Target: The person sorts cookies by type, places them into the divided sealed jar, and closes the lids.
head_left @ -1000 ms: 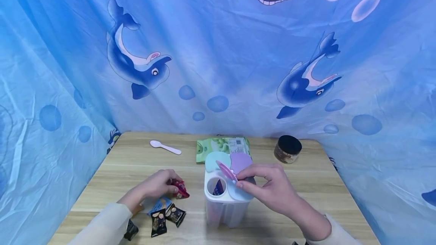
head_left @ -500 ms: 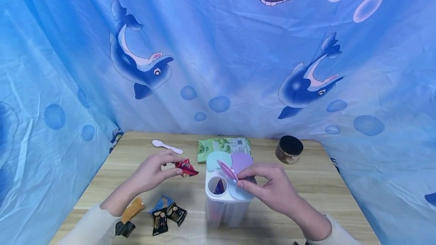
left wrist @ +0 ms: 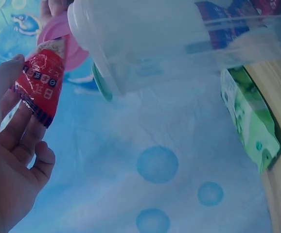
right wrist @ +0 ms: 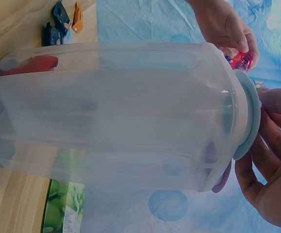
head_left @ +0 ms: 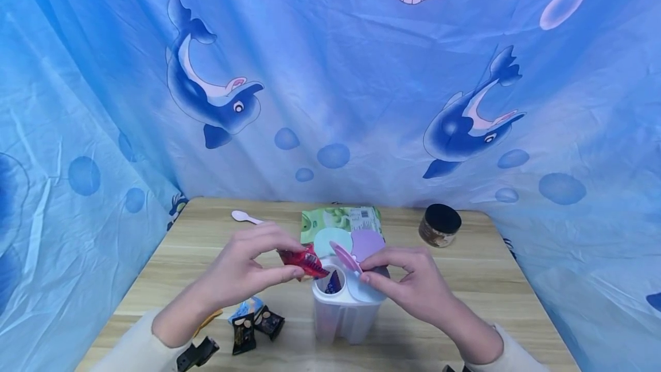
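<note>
My left hand (head_left: 258, 260) pinches a red snack packet (head_left: 308, 262) at the left rim of a round opening in a clear plastic canister (head_left: 341, 320). In the left wrist view the packet (left wrist: 43, 87) points toward the canister's mouth. A dark blue packet (head_left: 333, 283) shows inside that opening, and red wrapping (right wrist: 36, 64) lies low in the canister. With thumb and fingers my right hand (head_left: 413, 280) holds up the pink lid (head_left: 345, 256) of this opening. Mint (head_left: 330, 242), purple (head_left: 368, 244) and pale blue (head_left: 363, 290) lids cover the other sections.
Two black packets (head_left: 244, 333), a blue packet (head_left: 245, 307) and an orange packet (head_left: 209, 321) lie left of the canister. Behind it is a green bag (head_left: 330, 220). A white spoon (head_left: 242, 216) lies back left, and a black-lidded jar (head_left: 439, 225) stands back right.
My left hand has lifted the red packet off the table and carried it right to the canister's opening. My right hand has stayed at the raised pink lid.
</note>
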`<state>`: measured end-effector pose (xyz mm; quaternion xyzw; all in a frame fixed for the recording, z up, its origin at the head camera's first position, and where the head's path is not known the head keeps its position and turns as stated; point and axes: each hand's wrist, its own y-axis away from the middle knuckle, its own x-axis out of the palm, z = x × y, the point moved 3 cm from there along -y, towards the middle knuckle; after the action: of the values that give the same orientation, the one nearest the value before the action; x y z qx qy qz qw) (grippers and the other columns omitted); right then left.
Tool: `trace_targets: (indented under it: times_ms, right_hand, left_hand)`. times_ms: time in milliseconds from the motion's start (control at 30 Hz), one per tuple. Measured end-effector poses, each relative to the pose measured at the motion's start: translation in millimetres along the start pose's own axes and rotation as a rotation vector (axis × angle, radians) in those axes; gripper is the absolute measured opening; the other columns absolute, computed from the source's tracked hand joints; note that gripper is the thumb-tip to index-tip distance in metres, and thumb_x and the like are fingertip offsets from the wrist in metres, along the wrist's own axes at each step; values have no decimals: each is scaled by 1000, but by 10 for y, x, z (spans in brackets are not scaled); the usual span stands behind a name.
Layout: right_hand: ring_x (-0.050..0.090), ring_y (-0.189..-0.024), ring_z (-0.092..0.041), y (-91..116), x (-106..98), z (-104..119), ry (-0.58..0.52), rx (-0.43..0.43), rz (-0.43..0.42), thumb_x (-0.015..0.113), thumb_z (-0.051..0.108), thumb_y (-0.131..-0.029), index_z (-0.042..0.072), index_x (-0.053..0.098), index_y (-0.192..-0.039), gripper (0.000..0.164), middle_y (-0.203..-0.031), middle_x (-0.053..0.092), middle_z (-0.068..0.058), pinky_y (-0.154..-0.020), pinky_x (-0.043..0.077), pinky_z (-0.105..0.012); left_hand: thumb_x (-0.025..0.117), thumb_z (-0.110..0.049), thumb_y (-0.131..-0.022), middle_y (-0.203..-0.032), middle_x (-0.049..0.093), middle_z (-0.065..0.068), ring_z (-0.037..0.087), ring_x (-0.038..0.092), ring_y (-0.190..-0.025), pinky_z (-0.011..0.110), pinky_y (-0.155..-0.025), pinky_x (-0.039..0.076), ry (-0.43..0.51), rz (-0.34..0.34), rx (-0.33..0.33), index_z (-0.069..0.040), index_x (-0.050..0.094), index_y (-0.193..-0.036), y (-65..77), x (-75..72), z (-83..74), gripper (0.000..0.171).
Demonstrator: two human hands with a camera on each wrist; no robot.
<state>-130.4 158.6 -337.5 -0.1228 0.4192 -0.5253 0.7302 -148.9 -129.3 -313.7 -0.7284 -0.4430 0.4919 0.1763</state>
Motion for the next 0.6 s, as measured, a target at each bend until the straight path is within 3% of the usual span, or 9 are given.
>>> trace_targets:
  times_ms: [267,400,500,600]
  right_hand:
    - [70,-77,-9,-16,-6,13,-1,10,10,82,7,-86,16,80,-99,16,-91,79,1,-66,56,-25]
    - [71,-79,-8,-20,-2,14,7,6,12,82,8,-87,18,80,-99,16,-91,79,2,-70,57,-26]
    - [71,-79,-8,-18,3,8,8,7,10,82,9,-88,19,79,-99,15,-91,79,2,-69,57,-25]
    - [70,-76,-7,-15,16,2,-3,14,13,82,10,-88,19,79,-99,14,-90,78,2,-66,56,-24]
  left_hand:
    - [84,-12,-86,-102,71,-10,7,62,-94,23,-77,53,45,60,-7,-20,76,-110,-85,188,-9,26]
    - [81,-17,-89,-103,70,-12,6,62,-94,22,-74,54,67,98,-63,-19,76,-113,-120,265,-8,24]
    - [80,-21,-91,-104,67,-13,5,61,-93,20,-70,55,36,130,-107,-17,78,-114,-151,329,-7,24]
    - [80,-22,-91,-103,65,-11,4,59,-90,17,-68,53,-34,141,-87,-17,79,-114,-176,387,-13,23]
